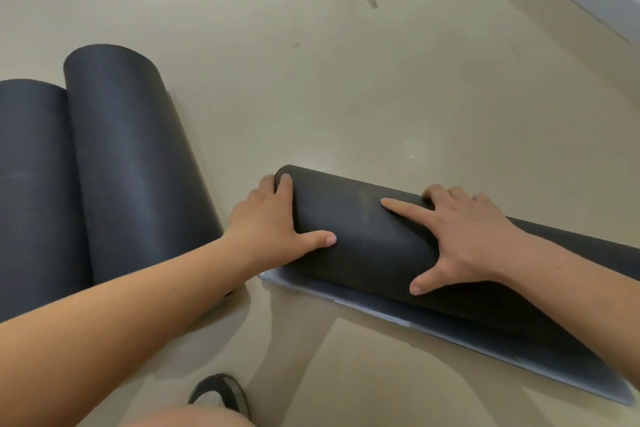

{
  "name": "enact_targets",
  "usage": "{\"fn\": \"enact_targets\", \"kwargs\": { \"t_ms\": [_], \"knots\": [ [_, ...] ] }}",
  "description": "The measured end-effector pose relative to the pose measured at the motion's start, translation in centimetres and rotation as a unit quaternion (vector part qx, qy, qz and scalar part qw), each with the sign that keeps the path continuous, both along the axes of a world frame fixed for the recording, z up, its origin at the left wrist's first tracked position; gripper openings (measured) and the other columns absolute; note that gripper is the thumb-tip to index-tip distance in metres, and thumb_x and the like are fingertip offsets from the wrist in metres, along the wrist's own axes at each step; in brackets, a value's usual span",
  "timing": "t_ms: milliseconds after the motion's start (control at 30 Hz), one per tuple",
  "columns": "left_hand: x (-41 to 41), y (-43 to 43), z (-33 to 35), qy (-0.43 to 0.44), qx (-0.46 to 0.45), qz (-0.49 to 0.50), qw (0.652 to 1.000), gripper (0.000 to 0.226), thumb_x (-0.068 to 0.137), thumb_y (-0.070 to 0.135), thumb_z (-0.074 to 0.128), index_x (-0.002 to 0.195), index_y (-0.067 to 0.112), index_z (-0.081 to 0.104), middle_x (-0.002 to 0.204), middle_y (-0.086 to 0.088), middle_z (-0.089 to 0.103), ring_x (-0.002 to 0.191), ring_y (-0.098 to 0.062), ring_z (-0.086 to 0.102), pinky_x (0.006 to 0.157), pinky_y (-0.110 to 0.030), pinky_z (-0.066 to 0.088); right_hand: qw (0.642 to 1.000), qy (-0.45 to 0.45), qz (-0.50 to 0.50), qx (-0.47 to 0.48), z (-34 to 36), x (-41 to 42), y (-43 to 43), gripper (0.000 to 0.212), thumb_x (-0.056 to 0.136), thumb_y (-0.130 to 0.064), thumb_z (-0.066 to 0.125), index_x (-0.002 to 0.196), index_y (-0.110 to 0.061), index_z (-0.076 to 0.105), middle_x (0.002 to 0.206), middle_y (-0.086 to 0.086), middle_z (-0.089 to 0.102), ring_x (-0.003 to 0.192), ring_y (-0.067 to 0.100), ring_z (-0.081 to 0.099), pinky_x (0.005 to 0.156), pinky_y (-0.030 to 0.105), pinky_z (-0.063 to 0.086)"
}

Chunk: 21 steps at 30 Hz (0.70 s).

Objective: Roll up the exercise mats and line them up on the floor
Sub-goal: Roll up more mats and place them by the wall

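The half-rolled mat (374, 246) is lying under both hands. The left hand (273, 218) is gripping its end. The right hand (464, 239) is pressing down, fingers spread.

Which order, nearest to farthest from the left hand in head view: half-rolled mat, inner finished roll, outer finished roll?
1. half-rolled mat: left hand grips its end.
2. inner finished roll: just left of the wrist.
3. outer finished roll: far left, behind the inner one.
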State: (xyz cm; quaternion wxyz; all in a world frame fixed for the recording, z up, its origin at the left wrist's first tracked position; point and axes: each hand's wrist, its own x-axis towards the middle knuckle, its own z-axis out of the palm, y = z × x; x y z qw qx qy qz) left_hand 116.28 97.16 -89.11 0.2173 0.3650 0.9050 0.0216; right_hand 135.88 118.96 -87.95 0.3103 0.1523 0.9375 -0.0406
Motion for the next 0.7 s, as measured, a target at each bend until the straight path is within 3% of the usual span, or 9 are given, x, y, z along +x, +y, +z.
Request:
{"fn": "enact_targets", "kwargs": {
  "t_ms": [100, 167, 233, 333, 500, 700],
  "knots": [
    [0.4, -0.4, 0.3, -0.034, 0.005, 0.008, 0.999, 0.111, 0.065, 0.084, 0.075, 0.147, 0.022, 0.035, 0.141, -0.005, 0.042, 0.125, -0.027, 0.05, 0.102, -0.044, 0.051, 0.996, -0.046, -0.02, -0.071, 1.0, -0.4, 0.8, 0.12, 0.057, -0.089, 0.071, 0.131, -0.082, -0.024, 0.166, 0.006, 0.015, 0.15, 0.03, 0.026, 0.114, 0.049, 0.037],
    [0.3, -1.1, 0.6, -0.047, 0.003, -0.004, 0.999, 0.112, 0.068, 0.073, 0.083, 0.153, 0.021, 0.032, 0.144, -0.006, 0.04, 0.128, -0.028, 0.049, 0.105, -0.04, 0.048, 0.991, -0.074, -0.038, -0.101, 1.2, -0.3, 1.5, 0.127, 0.059, -0.08, 0.08, 0.134, -0.082, -0.022, 0.172, 0.006, 0.001, 0.154, 0.033, 0.023, 0.114, 0.048, 0.039],
    [0.0, -1.5, 1.0, -0.065, -0.007, -0.011, 0.998, 0.113, 0.074, 0.06, 0.087, 0.161, 0.023, 0.026, 0.151, -0.006, 0.036, 0.132, -0.028, 0.05, 0.107, -0.036, 0.046, 0.988, -0.077, -0.062, -0.118, 0.8, 0.0, 1.9, 0.136, 0.052, -0.081, 0.084, 0.134, -0.081, -0.025, 0.168, 0.009, 0.011, 0.145, 0.035, 0.037, 0.109, 0.047, 0.045],
    [-0.3, -1.8, 1.1, -0.068, 0.009, 0.006, 0.998, 0.111, 0.068, 0.053, 0.094, 0.158, 0.026, 0.033, 0.147, -0.002, 0.039, 0.122, -0.025, 0.054, 0.1, -0.035, 0.048, 0.989, -0.055, -0.065, -0.123, -0.3, 0.7, 2.1, 0.138, 0.042, -0.091, 0.078, 0.13, -0.082, -0.029, 0.144, 0.002, 0.037, 0.125, 0.028, 0.05, 0.1, 0.046, 0.05],
    [0.2, 1.6, 1.0, -0.064, 0.064, -0.004, 0.996, 0.105, 0.062, 0.05, 0.098, 0.149, 0.028, 0.043, 0.144, 0.001, 0.038, 0.119, -0.022, 0.053, 0.1, -0.037, 0.051, 0.991, -0.016, -0.095, -0.095, -0.7, 3.2, 3.3, 0.136, 0.042, -0.095, 0.069, 0.131, -0.078, -0.032, 0.135, 0.001, 0.04, 0.12, 0.027, 0.051, 0.095, 0.043, 0.052],
    [3.6, 10.4, 0.3, -0.047, 0.071, -0.12, 0.989, 0.094, 0.067, 0.054, 0.094, 0.143, 0.028, 0.044, 0.145, -0.002, 0.037, 0.123, -0.026, 0.051, 0.101, -0.041, 0.052, 0.979, -0.02, -0.195, -0.056, 0.3, 9.9, 6.6, 0.139, 0.05, -0.084, 0.074, 0.141, -0.069, -0.029, 0.136, 0.001, 0.039, 0.118, 0.025, 0.05, 0.09, 0.037, 0.051]
  ]
}}
